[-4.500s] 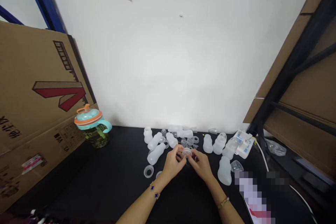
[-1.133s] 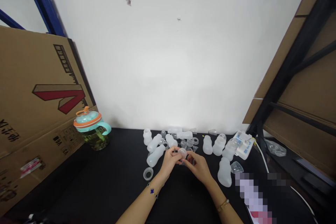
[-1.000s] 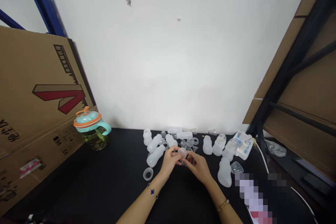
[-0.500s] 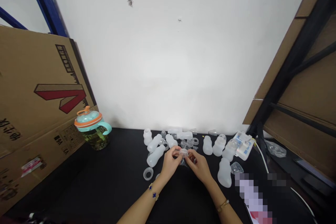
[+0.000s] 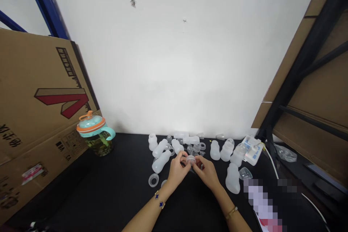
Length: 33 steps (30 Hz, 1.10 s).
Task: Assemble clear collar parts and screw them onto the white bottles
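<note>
Between both hands is a translucent white bottle collar ring [image 5: 191,159], with something clear, perhaps a teat, partly hidden beneath it. The fingers of my left hand [image 5: 178,168] are pinched on its left side. From the right, my right hand [image 5: 206,172] grips the same ring with thumb and fingertips. Just left of my left hand lies a frosted baby bottle [image 5: 161,161] on its side. Nearer to me, a loose collar ring [image 5: 153,180] lies flat, and a second ring [image 5: 163,183] is partly covered by my left wrist.
Several more bottles and clear parts lie along the wall, with an upright bottle [image 5: 153,142] at their left end. Right of my hands stand a bottle [image 5: 232,178] and a clear cap [image 5: 245,174]. A lidded jug [image 5: 95,134] stands left by a cardboard box [image 5: 40,65].
The collar ring has tilted slightly and sits a little lower between my fingers. Both hands keep their hold, and the things on the table have not moved.
</note>
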Available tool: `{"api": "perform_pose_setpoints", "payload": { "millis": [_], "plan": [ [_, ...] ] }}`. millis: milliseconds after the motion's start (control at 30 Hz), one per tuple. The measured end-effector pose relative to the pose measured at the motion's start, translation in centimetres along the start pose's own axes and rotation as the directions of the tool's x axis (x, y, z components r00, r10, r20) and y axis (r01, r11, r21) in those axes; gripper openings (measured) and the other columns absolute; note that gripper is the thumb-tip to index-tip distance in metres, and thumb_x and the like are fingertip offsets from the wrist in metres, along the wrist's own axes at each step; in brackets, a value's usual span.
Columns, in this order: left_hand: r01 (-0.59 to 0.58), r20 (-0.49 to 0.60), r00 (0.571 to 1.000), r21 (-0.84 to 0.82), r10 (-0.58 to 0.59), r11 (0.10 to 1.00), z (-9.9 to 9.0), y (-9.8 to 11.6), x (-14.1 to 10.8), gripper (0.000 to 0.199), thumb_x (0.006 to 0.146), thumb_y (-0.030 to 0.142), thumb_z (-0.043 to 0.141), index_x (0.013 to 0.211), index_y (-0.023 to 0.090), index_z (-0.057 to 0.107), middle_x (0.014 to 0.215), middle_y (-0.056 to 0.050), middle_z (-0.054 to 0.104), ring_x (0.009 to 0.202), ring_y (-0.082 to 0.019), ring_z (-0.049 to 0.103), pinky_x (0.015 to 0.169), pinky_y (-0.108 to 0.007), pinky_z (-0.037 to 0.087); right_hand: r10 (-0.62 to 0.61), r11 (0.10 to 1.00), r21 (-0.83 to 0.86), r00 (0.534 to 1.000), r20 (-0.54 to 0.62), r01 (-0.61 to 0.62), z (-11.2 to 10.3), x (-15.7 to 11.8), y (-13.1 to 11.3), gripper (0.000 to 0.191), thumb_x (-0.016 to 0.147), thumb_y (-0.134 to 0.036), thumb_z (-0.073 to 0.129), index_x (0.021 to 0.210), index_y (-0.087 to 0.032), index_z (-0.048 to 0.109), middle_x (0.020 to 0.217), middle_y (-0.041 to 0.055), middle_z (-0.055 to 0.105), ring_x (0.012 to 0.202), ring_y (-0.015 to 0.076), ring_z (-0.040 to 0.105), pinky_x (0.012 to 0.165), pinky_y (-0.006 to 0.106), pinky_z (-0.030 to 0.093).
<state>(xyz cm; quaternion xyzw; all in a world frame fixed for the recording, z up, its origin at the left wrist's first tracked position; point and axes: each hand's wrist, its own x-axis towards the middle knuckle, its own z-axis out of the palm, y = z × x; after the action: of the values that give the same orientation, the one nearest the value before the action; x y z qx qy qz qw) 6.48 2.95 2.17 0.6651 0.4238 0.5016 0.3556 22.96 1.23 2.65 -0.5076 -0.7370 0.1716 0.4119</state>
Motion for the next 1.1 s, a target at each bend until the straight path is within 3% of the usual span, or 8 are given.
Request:
{"api": "perform_pose_setpoints", "payload": {
  "millis": [533,800,1100],
  "plan": [
    [0.024,0.015,1.000,-0.040,-0.024,0.999,-0.01,0.46,-0.11,0.011,0.080,0.021,0.063,0.086,0.021,0.054,0.056,0.007,0.056,0.051,-0.011,0.052,0.051,-0.019,0.035,0.003,1.000,-0.004,1.000,-0.007,-0.003,0.11,0.02,0.12,0.017,0.091,-0.033,0.056,0.087,-0.021,0.067,0.068,-0.0017,0.064,0.060,0.0140,0.058,0.055,0.022,0.038],
    [0.015,0.048,0.999,-0.055,-0.013,0.998,-0.05,0.14,-0.01,0.015,0.083,0.027,0.064,0.094,0.020,0.058,0.068,0.002,0.067,0.061,-0.014,0.061,0.055,-0.020,0.041,0.014,1.000,0.012,1.000,-0.006,-0.014,0.02,0.00,0.07,0.020,0.093,-0.034,0.053,0.090,-0.021,0.069,0.070,-0.0010,0.067,0.060,0.0138,0.059,0.055,0.022,0.039],
    [0.027,0.042,0.999,-0.058,-0.025,0.998,0.00,0.13,0.08,0.016,0.079,0.025,0.066,0.092,0.019,0.058,0.062,0.004,0.061,0.055,-0.012,0.054,0.054,-0.020,0.039,0.010,1.000,-0.024,1.000,-0.001,-0.010,-0.07,0.01,-0.05,0.024,0.093,-0.037,0.051,0.086,-0.021,0.067,0.066,-0.0005,0.065,0.058,0.0151,0.058,0.053,0.023,0.038]
  ]
}}
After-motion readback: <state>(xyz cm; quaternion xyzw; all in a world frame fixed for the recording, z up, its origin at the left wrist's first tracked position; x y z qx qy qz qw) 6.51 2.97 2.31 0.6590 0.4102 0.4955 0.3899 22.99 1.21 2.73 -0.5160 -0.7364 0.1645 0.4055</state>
